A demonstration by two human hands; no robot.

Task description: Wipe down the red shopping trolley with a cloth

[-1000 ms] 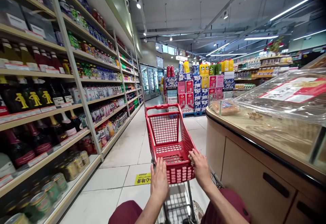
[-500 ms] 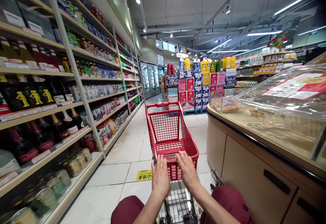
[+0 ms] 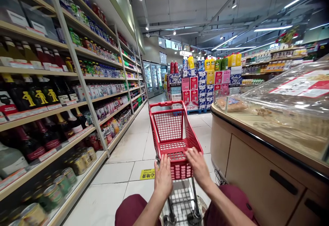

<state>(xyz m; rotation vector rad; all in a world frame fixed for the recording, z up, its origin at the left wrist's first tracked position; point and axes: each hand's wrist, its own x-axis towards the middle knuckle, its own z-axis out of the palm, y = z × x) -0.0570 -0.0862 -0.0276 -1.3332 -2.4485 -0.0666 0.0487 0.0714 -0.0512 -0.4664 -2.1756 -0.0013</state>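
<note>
A red shopping cart (image 3: pixel 182 172) with a mesh plastic basket stands directly before me; its handle is at the far end and nothing shows in the basket. My left hand (image 3: pixel 163 177) lies at the near left corner of the basket, fingers straight and close together. At the near right corner rests my right hand (image 3: pixel 198 167), its fingers stretched over the rim and slightly apart. Whether the thumbs or fingertips press on the rim I cannot tell. The cart's grey lower frame and black wheels (image 3: pixel 194 216) stand between my knees.
Shelves (image 3: pixel 100 108) of bottles and cans line the left. A wooden counter (image 3: pixel 246 161) with clear covers bounds the right. Stacked drink cartons (image 3: pixel 194 94) stand ahead. A yellow floor sticker (image 3: pixel 147 174) lies left of the cart, on white tiles (image 3: pixel 123 169).
My right hand has shifted right along the near rim, so the hands are farther apart. The view has drifted slightly; the cart appears a little more to the right.
</note>
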